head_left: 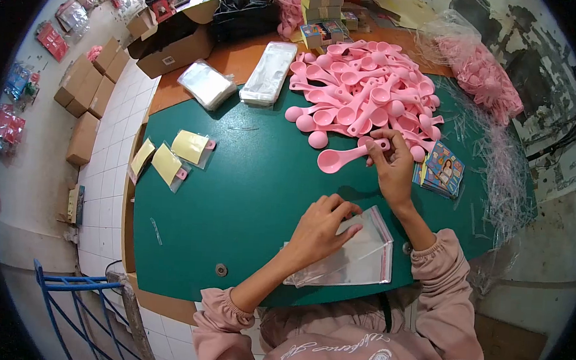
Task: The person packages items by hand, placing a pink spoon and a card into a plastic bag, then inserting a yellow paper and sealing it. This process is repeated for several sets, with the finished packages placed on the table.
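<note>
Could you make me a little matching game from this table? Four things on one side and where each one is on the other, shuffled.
Things:
1. single pink spoon
2. stack of clear bags
3. picture cards
4. yellow-card packets

Places:
A. near the left edge of the green table
B. held in the right hand
C. under the left hand
D. lying just right of the right hand, beside the spoon pile

Pairs: 1-B, 2-C, 3-D, 4-A
</note>
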Available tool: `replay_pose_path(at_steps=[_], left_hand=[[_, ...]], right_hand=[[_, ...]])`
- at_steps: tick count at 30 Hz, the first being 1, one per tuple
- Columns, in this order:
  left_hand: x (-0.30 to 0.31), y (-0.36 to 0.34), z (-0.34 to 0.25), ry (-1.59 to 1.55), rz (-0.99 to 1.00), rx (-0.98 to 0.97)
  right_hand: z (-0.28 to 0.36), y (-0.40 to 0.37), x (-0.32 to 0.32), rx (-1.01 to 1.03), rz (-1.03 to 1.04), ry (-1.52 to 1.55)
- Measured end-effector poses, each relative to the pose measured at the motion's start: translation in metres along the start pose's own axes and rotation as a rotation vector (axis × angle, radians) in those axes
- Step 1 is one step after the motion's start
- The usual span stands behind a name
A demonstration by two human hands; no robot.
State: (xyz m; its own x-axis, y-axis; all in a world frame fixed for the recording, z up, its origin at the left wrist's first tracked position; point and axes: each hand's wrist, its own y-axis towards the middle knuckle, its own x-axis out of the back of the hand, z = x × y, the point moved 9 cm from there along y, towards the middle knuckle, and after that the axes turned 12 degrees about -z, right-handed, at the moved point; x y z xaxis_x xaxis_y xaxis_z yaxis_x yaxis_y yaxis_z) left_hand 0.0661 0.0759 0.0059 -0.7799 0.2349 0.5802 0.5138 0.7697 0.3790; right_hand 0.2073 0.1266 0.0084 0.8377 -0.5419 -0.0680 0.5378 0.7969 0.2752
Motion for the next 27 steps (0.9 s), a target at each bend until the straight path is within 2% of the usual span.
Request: replay_pose_path(at_steps=[4, 7, 10, 12, 13, 15, 16, 19, 20, 22, 23, 27], left_hand=[[-0.005, -0.001, 0.000, 0.019, 0.036, 0.027], [-0.003, -0.002, -0.002, 0.120, -0.023, -0.073], [-0.008, -0.002, 0.001, 0.030, 0.068, -0.021], [-0.009, 0.000, 0.005, -0.267, 0.129, 0.145], [-0.006, 0.003, 0.005, -0.266, 0.129, 0.144], [-0.011, 0.000, 0.012, -0.304, 0.243, 0.260], [-0.009, 0.001, 0.014, -0.303, 0.243, 0.259], [-0.003, 0.003, 0.024, -0.697, 0.126, 0.290], [-0.002, 0.002, 0.030, -0.697, 0.127, 0.290], [0.003, 0.005, 0.039, -0.873, 0.128, 0.401], [0.001, 0.002, 0.043, -0.904, 0.170, 0.493], [0.007, 0.005, 0.045, -0.888, 0.135, 0.586]], right_hand=[[0.001, 0.000, 0.000, 0.000, 0.002, 0.004], [0.000, 0.001, 0.000, 0.005, 0.002, 0.003], [0.001, 0.000, 0.001, 0.008, -0.002, 0.000], [0.002, 0.000, 0.001, 0.006, -0.002, 0.005], [0.002, 0.000, 0.002, 0.006, -0.003, 0.010], [0.006, 0.000, 0.003, -0.001, -0.026, 0.029], [0.008, 0.000, 0.004, -0.007, -0.048, 0.047], [0.016, 0.000, 0.008, 0.003, -0.090, 0.023], [0.015, 0.001, 0.010, 0.004, -0.091, 0.023], [0.014, 0.002, 0.012, 0.037, -0.080, -0.044], [0.015, 0.001, 0.011, 0.037, -0.079, -0.042], [0.016, 0.000, 0.010, 0.037, -0.063, -0.049]])
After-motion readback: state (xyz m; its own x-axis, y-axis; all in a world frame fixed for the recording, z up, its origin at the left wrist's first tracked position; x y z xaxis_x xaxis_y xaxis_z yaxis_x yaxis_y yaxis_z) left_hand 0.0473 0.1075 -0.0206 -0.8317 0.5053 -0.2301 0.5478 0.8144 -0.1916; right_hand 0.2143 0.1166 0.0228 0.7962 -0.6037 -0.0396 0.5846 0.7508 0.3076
